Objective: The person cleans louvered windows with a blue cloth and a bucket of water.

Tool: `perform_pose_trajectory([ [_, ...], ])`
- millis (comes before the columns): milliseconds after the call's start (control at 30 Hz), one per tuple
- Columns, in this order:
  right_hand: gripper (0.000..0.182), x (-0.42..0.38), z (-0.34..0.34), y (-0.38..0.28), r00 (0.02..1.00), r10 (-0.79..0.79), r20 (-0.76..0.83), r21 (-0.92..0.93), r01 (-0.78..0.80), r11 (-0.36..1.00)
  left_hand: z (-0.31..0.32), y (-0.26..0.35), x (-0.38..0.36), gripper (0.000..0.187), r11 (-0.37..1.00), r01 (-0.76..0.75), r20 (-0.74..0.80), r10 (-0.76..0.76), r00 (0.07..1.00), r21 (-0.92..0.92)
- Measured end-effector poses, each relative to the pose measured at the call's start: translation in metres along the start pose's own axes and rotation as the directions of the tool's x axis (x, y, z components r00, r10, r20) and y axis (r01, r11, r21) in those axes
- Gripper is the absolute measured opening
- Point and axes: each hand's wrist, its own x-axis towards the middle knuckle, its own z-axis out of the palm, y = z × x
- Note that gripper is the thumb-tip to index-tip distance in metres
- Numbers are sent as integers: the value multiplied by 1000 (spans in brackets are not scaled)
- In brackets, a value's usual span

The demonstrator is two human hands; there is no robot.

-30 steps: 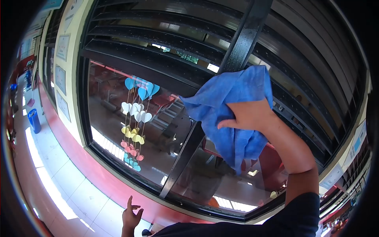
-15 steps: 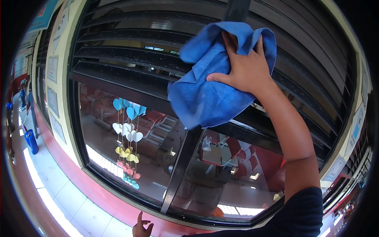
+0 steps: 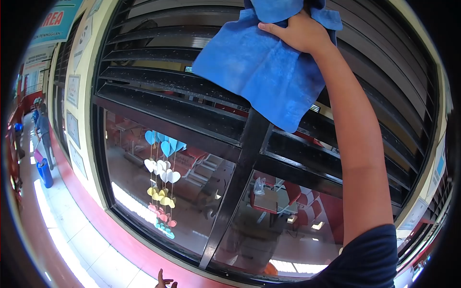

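A blue cloth (image 3: 269,67) hangs from my right hand (image 3: 307,32) at the top centre, in front of the dark louvre slats (image 3: 168,77) and the upright window bar. My right thumb lies over the cloth, while my other fingertips are hidden in its folds. The arm is stretched upward. Low at the bottom edge, my left hand (image 3: 164,280) shows only in part, with fingers apart and nothing in them, near the pink wall below the window.
Strings of paper hearts (image 3: 163,168) hang at the left lower pane. Chairs and tables (image 3: 276,199) show through the glass. Down the corridor at left, a person (image 3: 44,132) stands by a blue bin (image 3: 45,173). Framed papers (image 3: 73,126) line the wall.
My right hand has moved up with the cloth, which now hangs lower and flatter below it. My left hand has dropped further toward the bottom edge. The view has shifted slightly.
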Motion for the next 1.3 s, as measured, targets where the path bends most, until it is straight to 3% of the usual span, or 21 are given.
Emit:
perform_pose_trajectory([
  [33, 105, -9, -6, -7, 997, 4, 73, 15, -5, 1000, 0, -1, -4, 88, 1000, -23, 8, 23, 1000, -3],
  [133, 88, -48, 22, 2, 961, -244, -129, 146, 262, 954, 4, -5, -9, 88, 999, -20, 65, 18, 998, 39],
  [200, 87, -90, -1, -26, 961, -92, 262, -2, 96, 995, 5, -3, -4, 88, 999, -49, 89, 47, 995, 22],
  [233, 87, -105, 23, -17, 972, -235, -9, -45, 234, 971, 3, 2, 0, 88, 997, -75, 102, 73, 992, 20],
  [333, 92, -99, 7, -18, 961, -114, 252, 89, 95, 992, -5, 17, 15, 87, 989, -138, 104, 133, 986, 43],
  [367, 96, -88, -3, -22, 928, 22, 373, 51, -44, 998, -6, 18, 21, 87, 985, -160, 101, 153, 983, 65],
  [467, 101, -41, 1, 0, 993, -31, 110, -88, 41, 995, 2, -9, 40, 88, 965, -204, 115, 187, 976, 165],
  [567, 101, 21, -2, 19, 963, -223, 154, 284, 173, 943, 0, -5, 47, 87, 984, -155, 27, 153, 988, 92],
  [633, 97, 13, -10, 0, 999, 41, 10, 158, -42, 987, -5, 10, 40, 88, 993, -101, 22, 99, 995, 67],
  [700, 96, 33, 49, 27, 934, -37, -355, -39, 25, 999, -5, 13, 29, 89, 995, -92, 14, 91, 996, 41],
  [800, 93, 4, 33, 16, 990, -90, -107, 185, 109, 977, -3, 11, 7, 88, 1000, -14, 49, 13, 999, 7],
  [833, 90, -6, 48, 20, 940, -159, -301, 58, 185, 981, -1, 6, -2, 88, 999, 12, 66, -14, 998, 32],
  [933, 99, -34, 14, 2, 986, 34, 164, 45, -42, 998, -5, 10, -22, 88, 999, 16, 98, -21, 995, 46],
  [1067, 82, -35, 15, 5, 982, -79, -171, 223, 116, 968, -9, -1, -22, 88, 996, -56, 111, 49, 993, 64],
  [1100, 87, -32, 12, 5, 991, -79, -106, 218, 101, 971, -9, -3, -18, 89, 996, -53, 104, 45, 994, 78],
  [1200, 93, -23, 32, 8, 935, -74, -348, 240, 165, 957, -16, 3, -2, 88, 994, -75, 73, 69, 995, 84],
  [1233, 99, -21, 28, 7, 968, -56, -247, 232, 115, 966, -16, 4, 5, 88, 986, -118, 32, 115, 993, 114],
  [1300, 100, -13, 26, 13, 948, -94, -304, 222, 167, 961, -20, 6, 13, 88, 988, -108, 56, 102, 993, 108],
])
